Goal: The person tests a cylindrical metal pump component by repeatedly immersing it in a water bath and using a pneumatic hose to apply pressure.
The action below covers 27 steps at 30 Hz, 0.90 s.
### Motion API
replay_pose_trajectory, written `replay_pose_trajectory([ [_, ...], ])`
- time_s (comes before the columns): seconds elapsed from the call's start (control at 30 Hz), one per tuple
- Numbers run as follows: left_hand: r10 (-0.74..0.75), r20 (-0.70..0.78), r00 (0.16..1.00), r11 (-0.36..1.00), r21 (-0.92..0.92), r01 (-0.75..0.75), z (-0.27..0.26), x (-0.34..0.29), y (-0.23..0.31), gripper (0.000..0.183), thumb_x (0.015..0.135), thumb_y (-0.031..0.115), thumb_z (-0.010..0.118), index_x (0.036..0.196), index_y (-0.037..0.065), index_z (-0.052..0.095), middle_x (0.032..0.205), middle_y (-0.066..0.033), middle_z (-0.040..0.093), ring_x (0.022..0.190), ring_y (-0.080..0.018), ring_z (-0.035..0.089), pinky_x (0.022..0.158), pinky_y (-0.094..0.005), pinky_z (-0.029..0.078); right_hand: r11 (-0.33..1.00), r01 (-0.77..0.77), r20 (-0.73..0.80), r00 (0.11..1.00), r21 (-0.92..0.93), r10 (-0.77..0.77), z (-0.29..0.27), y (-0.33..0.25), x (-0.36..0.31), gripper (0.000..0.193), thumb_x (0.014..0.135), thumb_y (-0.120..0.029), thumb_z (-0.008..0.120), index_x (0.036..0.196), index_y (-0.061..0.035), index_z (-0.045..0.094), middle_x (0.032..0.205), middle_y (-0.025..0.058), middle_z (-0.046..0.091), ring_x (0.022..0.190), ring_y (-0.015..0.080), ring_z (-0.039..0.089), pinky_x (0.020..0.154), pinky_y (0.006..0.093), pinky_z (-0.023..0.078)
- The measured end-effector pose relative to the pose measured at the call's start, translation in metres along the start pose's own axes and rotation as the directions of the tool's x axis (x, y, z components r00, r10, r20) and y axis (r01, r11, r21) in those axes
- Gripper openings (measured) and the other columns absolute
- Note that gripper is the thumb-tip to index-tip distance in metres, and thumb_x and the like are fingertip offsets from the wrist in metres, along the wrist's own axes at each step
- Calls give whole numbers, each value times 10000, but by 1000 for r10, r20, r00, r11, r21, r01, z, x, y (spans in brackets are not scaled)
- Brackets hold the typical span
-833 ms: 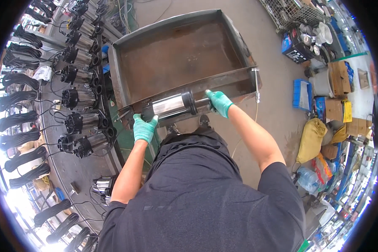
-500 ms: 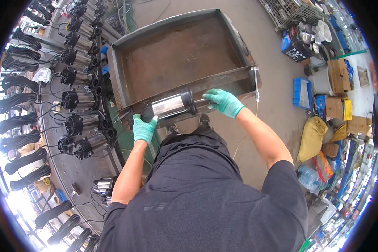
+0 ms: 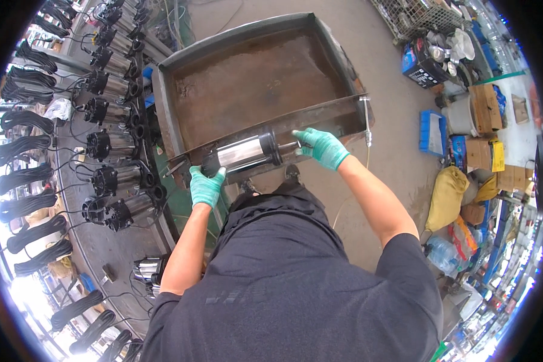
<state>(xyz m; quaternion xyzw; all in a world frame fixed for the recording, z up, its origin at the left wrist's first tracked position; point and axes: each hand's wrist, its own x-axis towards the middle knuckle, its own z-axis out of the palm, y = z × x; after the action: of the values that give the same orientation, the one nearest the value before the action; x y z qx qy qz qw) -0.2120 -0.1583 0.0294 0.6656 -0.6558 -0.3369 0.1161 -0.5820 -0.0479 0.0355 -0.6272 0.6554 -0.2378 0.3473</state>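
A pump motor (image 3: 241, 154) with a shiny silver cylindrical body and black ends lies crosswise on the near edge of a metal tank (image 3: 223, 37). My left hand (image 3: 206, 188), in a green glove, grips its black left end, thumb against the silver body. From the black right end a thin metal shaft (image 3: 288, 146) sticks out. My right hand (image 3: 324, 149), also gloved in green, has its fingers closed at the shaft's tip, around a small dark piece too small to name.
Several similar motors (image 3: 111, 145) with coiled black cables (image 3: 24, 148) line the bench on my left. A pipe fitting (image 3: 368, 123) stands at the tank's right corner. Farther right are a blue bin (image 3: 433, 133), a yellow sack (image 3: 447, 198), boxes and a wire cage (image 3: 419, 17).
The fingers of my right hand have shifted slightly at the shaft's tip, showing more of the small dark piece. My left hand and the motor stay nearly still.
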Motion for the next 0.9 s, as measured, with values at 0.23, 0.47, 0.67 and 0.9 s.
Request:
replay_pose_trajectory([
  [0.23,5,-4,1000,1000,-1,-5,8,2,-8,800,783,398,840,1298,-86,467,1155,-322,652,1095,-443,644,948,-448,503,720,-628,314,776,295,547,-2,-5,32,536,945,-582,637,908,-55,732,642,29,562,583,138,546,557,323,481],
  [0.47,1,-56,998,995,-100,-6,3,-7,8,582,786,285,864,1142,-16,517,984,-160,706,877,-264,683,833,-376,533,728,-464,67,862,504,503,40,7,11,489,1055,-459,496,879,-25,636,712,45,554,695,165,477,709,349,456],
  [0.67,-2,-50,999,995,-102,-3,3,-8,6,587,791,285,865,1149,-23,517,996,-163,708,885,-269,684,844,-374,532,702,-519,58,822,487,567,37,-1,18,465,1041,-439,525,928,-18,686,694,86,607,660,184,521,670,382,461],
  [0.9,1,-8,1000,987,-161,-3,3,-5,15,569,820,265,844,1172,-33,511,1022,-152,713,900,-254,681,851,-366,529,815,-413,-266,800,405,538,35,12,10,396,1010,-407,581,1020,-22,678,789,141,654,765,276,652,744,437,525],
])
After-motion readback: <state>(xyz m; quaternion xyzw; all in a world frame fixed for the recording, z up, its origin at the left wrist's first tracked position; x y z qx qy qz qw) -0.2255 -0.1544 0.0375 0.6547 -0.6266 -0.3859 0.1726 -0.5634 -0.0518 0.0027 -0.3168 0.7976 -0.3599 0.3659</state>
